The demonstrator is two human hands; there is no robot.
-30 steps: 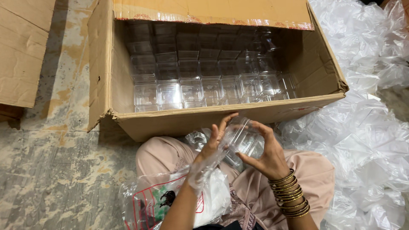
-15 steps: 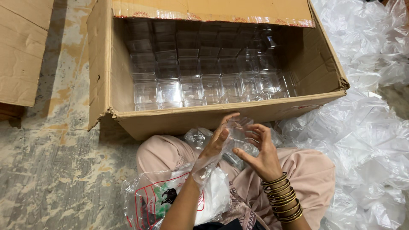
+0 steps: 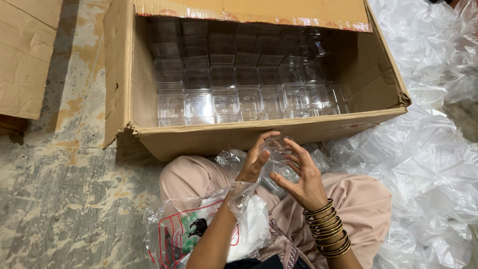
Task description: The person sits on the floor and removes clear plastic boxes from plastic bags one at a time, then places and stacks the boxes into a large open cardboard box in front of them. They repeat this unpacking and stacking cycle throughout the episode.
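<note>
A clear plastic box (image 3: 277, 167) is held between both hands over my lap, just below the front wall of the cardboard carton (image 3: 259, 134). My left hand (image 3: 255, 160) grips its left side with fingers curled over the top; a scrap of clear plastic film (image 3: 242, 192) hangs around that wrist. My right hand (image 3: 301, 177), with several gold bangles (image 3: 328, 231) on the wrist, cups the box from the right. Inside the carton, rows of clear plastic boxes (image 3: 234, 94) are stacked, filling the left and middle; the right end is bare cardboard.
A heap of crumpled clear plastic bags (image 3: 433, 149) lies on the right. A printed plastic bag (image 3: 194, 231) with white material rests by my left knee. A flat cardboard sheet (image 3: 25, 55) lies at far left on the worn concrete floor (image 3: 64, 199).
Both hands have moved slightly up toward the carton's front wall, and the right hand has turned around the clear box, its fingers now spread over the right side.
</note>
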